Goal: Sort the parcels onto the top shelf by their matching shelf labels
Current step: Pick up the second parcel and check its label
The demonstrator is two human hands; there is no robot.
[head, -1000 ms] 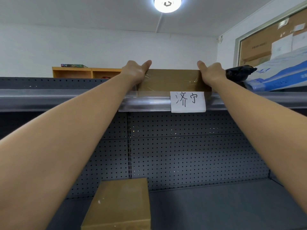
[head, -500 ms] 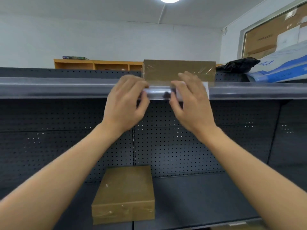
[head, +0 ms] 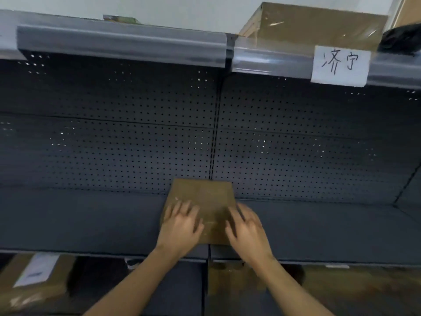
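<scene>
A flat brown parcel (head: 204,196) lies on the middle shelf (head: 91,217) against the pegboard. My left hand (head: 181,224) rests on its left part with fingers spread. My right hand (head: 247,229) lies over its right edge, fingers apart too. Neither hand has a visible grip on it. A taped brown parcel (head: 319,26) stands on the top shelf (head: 123,42) at the upper right, just above the white handwritten label (head: 340,66).
A black bag (head: 402,38) lies on the top shelf right of the taped parcel. On the lower shelf sit a brown box with a white label (head: 34,279) at the left and more brown parcels (head: 341,290) at the right. Dark pegboard (head: 114,137) backs the shelves.
Both hands let go of the taped parcel on the top shelf and came down to the flat parcel on the middle shelf. The view tilted down and shifted left.
</scene>
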